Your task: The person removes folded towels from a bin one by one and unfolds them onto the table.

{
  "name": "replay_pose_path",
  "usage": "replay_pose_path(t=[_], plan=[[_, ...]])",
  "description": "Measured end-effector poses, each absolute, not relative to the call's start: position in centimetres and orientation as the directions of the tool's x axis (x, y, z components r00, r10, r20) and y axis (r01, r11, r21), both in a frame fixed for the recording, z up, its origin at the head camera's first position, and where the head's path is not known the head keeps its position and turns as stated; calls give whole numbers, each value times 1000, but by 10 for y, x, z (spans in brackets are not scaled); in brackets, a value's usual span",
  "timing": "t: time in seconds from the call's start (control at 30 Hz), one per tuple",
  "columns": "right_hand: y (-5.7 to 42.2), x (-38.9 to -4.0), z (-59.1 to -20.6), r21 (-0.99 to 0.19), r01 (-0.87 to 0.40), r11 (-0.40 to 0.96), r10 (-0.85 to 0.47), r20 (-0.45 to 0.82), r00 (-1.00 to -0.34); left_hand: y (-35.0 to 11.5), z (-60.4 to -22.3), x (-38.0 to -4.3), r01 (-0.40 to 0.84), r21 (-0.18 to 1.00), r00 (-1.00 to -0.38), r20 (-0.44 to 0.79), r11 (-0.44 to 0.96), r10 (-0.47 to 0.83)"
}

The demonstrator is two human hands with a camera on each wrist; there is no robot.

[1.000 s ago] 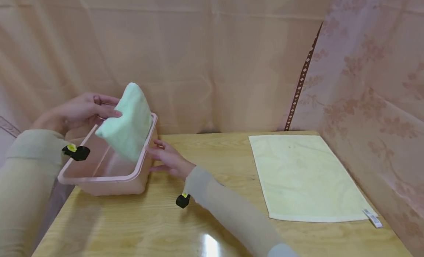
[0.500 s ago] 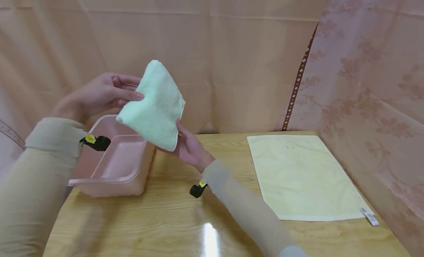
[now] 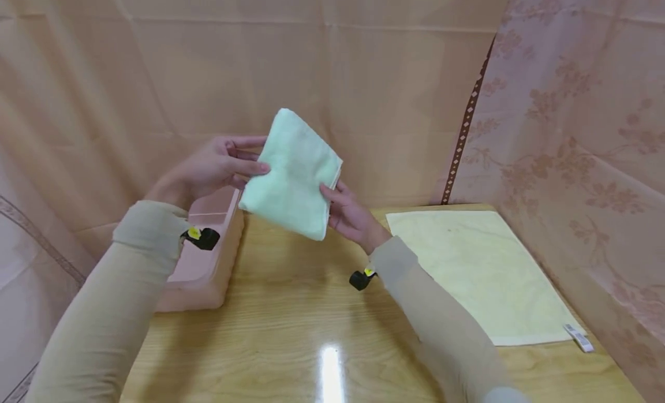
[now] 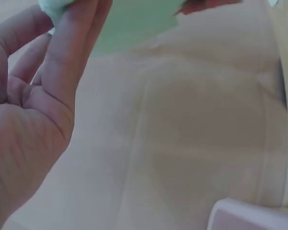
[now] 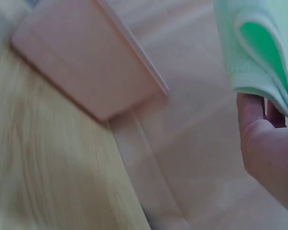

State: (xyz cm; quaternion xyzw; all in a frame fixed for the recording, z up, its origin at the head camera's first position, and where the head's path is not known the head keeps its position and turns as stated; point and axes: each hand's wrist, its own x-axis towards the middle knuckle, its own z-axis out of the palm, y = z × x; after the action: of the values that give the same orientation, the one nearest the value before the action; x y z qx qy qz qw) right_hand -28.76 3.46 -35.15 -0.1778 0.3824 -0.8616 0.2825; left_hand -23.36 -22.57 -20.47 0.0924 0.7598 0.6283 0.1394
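A folded mint-green towel (image 3: 293, 178) is held up above the table between both hands. My left hand (image 3: 220, 166) pinches its left edge, thumb on the near face and fingers behind. On the opposite edge my right hand (image 3: 353, 215) grips it, the thumb in front and the other fingers mostly hidden behind. In the right wrist view the folded layers of the green towel (image 5: 259, 52) show as a loop above the fingers. The left wrist view has the left hand (image 4: 43, 81) under the towel's edge.
A pink plastic basin (image 3: 197, 296) stands at the table's left, partly behind the left arm. A pale yellow towel (image 3: 483, 276) lies flat on the right of the wooden table (image 3: 270, 334), with a white tag (image 3: 578, 338) at its corner. Curtains hang behind and to the right.
The green towel has moved from over the basin to the right, over the table. The right hand has gone from the basin's side to gripping the towel's right edge.
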Motion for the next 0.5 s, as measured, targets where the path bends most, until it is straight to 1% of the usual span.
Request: replay_pose_path(t=[0.27, 0.4, 0.5], plan=[[78, -300, -346, -879, 280, -387, -562, -15, -827, -205, -240, -239, -39, 983, -962, -86, 181, 260], [96, -305, -341, -922, 239, -305, -538, -40, -842, -193, -257, -243, -56, 989, -968, -87, 134, 237], [108, -310, -339, -940, 230, -252, -537, -61, -841, -182, -270, -246, -79, 994, -969, -94, 75, 228]])
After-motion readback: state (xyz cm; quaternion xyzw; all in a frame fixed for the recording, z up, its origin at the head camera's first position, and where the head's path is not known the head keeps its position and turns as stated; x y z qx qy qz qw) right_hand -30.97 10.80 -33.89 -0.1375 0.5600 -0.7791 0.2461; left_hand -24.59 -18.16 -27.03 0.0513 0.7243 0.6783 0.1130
